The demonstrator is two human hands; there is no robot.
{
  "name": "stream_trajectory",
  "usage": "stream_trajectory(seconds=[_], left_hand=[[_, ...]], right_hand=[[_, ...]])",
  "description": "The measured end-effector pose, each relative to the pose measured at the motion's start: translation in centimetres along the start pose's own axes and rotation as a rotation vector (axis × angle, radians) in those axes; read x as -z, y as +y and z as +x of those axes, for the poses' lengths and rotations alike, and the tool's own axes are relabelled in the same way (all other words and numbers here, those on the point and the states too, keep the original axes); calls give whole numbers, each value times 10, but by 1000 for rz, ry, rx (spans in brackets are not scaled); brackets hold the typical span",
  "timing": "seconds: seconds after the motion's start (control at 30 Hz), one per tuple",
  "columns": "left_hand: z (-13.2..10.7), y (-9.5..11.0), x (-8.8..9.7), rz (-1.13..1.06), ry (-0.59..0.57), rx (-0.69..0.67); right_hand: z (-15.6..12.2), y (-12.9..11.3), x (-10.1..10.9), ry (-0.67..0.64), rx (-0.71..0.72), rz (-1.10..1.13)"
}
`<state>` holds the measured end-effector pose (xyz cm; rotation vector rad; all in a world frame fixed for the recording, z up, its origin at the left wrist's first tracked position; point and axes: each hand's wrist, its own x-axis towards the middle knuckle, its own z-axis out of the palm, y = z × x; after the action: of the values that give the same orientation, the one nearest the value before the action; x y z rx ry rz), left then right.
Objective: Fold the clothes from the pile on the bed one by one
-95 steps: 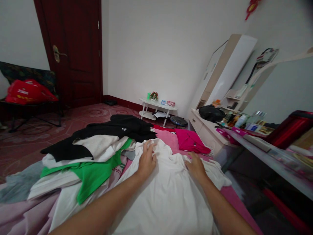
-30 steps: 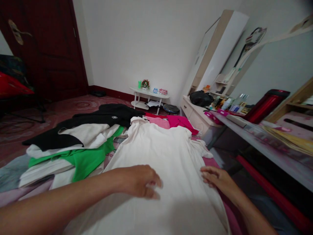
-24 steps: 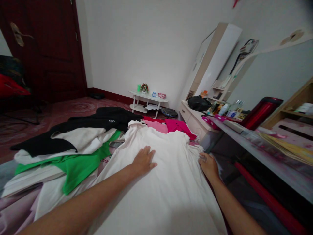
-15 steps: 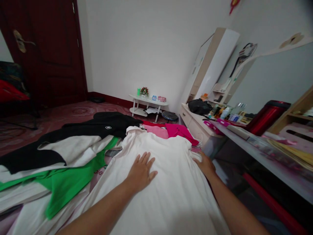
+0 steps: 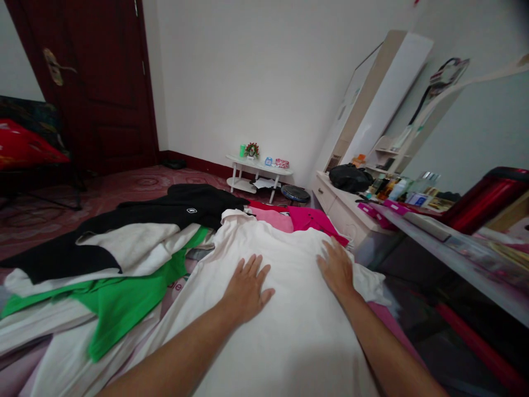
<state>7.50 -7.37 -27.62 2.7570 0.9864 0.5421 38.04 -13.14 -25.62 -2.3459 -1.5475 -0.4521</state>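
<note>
A white shirt lies spread out in front of me, its neckline toward the far side. My left hand rests flat on the left half of the cloth, fingers extended and thumb apart. Over on the right, my right hand lies on the shirt near its far right shoulder, fingers spread. A sleeve sticks out to the right beyond that hand. Neither hand grips anything that I can see.
Left of the shirt are a black garment and a green garment, among white ones. A pink garment lies beyond the neckline. On the right stands a dressing table with bottles and a red cylinder. A low white table is against the wall.
My right hand has moved from the shirt's right edge onto the cloth, and the right sleeve now lies spread outward. My left hand stays flat on the shirt. The view has shifted slightly.
</note>
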Motion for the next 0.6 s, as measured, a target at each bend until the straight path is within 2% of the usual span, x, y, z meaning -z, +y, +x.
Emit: stream_trajectory(seconds=[0.07,0.13,0.2,0.27,0.37,0.47,0.53,0.6], left_hand=[[0,0,1,-2,-4,-3],[-1,1,2,-3,-8,-5],[-2,1,4,-6,-6,-4],[-3,0,5,-18,2,-4],[-3,0,7,-57,18,-7],[-1,-2,11,-158,48,1],[1,-6,18,-270,147,77],[2,-16,30,-332,374,212]], right_hand=[[2,-18,-10,-213,90,67],[5,-33,-18,-348,-7,58],[7,-50,-21,-398,-158,27],[3,-74,-21,-391,-193,28],[-14,-111,-19,-308,-13,67],[-32,-130,-17,-239,81,81],[-37,-130,-16,-225,70,104],[-38,-126,-15,-212,61,145]])
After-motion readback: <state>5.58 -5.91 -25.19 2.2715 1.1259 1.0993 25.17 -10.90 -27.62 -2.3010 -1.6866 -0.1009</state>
